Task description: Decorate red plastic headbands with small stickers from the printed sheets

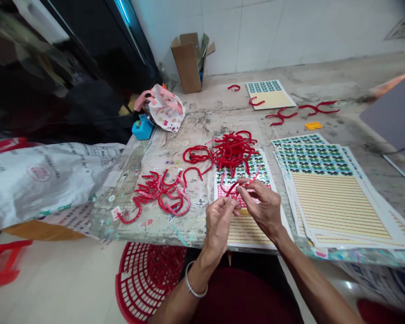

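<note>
My left hand (220, 221), with a bangle at the wrist, pinches the lower end of a thin red curved piece (231, 189). Close beside it, my right hand (262, 203) has thumb and forefinger together at the same piece's other end; the fingertips partly hide it. Beneath both hands lies a printed sticker sheet (256, 236) with small green-and-blue pictures, a pink patch and yellow striped rows. A tangled heap of red curved pieces (234, 150) covers its top edge. To the left is a looser pile of red and pink curved pieces (165, 191).
More sticker sheets (340, 202) are stacked at the right, with a small yellow object (313, 126) beyond. A cardboard box (188, 67), a patterned bag (167, 110) and a blue tape dispenser (142, 128) stand farther back. Below the table edge is a red basket (135, 288).
</note>
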`<move>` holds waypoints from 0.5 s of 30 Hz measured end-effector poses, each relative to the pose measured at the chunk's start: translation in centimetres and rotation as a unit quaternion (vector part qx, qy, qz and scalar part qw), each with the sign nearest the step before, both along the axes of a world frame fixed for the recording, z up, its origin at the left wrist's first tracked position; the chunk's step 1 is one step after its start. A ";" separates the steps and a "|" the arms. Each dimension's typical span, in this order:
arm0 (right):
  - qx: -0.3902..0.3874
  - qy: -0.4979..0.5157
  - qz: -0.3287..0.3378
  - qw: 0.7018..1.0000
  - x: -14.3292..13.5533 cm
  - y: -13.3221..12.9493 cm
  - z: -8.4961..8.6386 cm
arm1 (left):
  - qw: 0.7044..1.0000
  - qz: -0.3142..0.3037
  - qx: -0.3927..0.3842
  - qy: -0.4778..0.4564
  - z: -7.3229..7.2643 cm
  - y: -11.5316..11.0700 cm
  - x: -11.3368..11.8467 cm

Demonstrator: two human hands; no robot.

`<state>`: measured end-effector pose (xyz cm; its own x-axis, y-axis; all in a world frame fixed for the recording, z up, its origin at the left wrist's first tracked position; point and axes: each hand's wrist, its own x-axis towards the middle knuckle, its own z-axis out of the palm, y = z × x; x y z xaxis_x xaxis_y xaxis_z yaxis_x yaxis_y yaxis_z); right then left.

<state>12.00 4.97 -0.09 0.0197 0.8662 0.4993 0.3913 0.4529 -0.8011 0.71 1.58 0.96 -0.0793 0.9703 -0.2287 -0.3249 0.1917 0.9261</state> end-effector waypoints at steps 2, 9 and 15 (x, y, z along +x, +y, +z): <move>0.034 -0.032 -0.011 0.999 0.0 0.0 -0.4 | 1.000 0.003 -0.001 -0.007 0.0 0.0 0.0; 0.041 -0.029 -0.039 0.998 -0.3 0.0 -1.2 | 0.999 0.013 -0.008 -0.030 -0.2 0.0 0.2; -0.041 0.051 -0.057 0.996 -0.8 -0.2 -1.3 | 0.999 0.021 -0.010 -0.034 -0.6 -0.2 0.2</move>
<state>11.20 4.78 -1.35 0.1679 0.8933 0.4169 0.3510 0.3411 -0.8721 0.93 1.34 0.37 -0.1041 0.9615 -0.2543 -0.3950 0.1947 0.8978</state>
